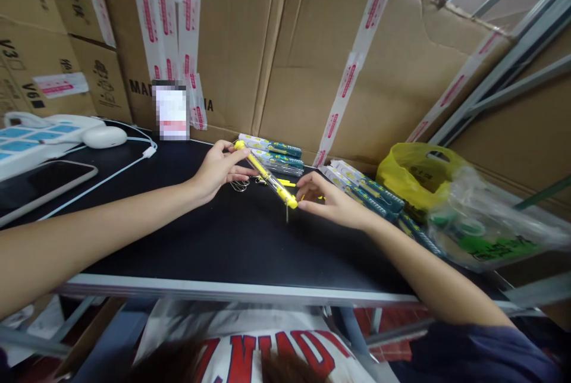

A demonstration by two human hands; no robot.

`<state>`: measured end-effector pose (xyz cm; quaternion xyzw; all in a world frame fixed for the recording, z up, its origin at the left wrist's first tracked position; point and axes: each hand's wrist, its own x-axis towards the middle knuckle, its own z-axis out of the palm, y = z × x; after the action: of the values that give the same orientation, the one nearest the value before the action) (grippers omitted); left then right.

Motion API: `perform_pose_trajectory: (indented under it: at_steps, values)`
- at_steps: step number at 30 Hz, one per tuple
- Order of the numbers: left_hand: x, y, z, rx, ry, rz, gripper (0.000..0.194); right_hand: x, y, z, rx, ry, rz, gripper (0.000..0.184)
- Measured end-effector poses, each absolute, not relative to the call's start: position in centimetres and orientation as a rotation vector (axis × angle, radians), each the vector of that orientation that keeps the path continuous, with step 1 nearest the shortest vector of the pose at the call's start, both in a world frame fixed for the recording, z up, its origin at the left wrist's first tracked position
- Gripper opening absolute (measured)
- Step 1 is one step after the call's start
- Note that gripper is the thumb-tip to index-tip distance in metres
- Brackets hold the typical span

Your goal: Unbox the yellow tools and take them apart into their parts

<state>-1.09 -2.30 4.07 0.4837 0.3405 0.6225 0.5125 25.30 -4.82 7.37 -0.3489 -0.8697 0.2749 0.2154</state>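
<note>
A slim clear tube with yellow end caps (266, 176) is held slantwise above the black table, its upper end to the left. My left hand (222, 172) pinches the upper end between thumb and fingers. At the lower end, my right hand (328, 197) has curled fingers and a thumb at the yellow cap. A short thin piece hangs down from that cap. Behind the tube, thin wire loops (239, 185) and small yellow parts (286, 182) lie on the table, partly hidden by my hands.
Printed narrow boxes (279, 148) lie at the back, and more green-and-white boxes (363, 187) lie to the right. Beyond them are a yellow bag (401, 172) and a clear plastic bag (491, 240). Leftward are a phone (49, 184), a power strip (40, 139) and a cable (96, 185). Cardboard (232, 32) walls the back.
</note>
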Motion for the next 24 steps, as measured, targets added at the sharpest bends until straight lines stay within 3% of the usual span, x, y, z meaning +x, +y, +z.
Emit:
perform_pose_trajectory:
  at_steps: [8, 18, 24]
  values:
    - [-0.9, -2.5, 4.2, 1.070, 0.862, 1.399, 0.020, 22.4, -5.4, 4.4, -0.891, -2.094, 0.797, 0.027]
    - [-1.5, -1.3, 2.1, 1.454, 1.129, 1.261, 0.037, 23.1, -4.6, 3.5, -0.854, -1.521, 1.074, 0.025]
    - [-1.8, -1.5, 1.9, 1.768, 1.216, 1.328, 0.036, 22.9, -4.9, 3.8, -0.844, -1.396, 1.228, 0.019]
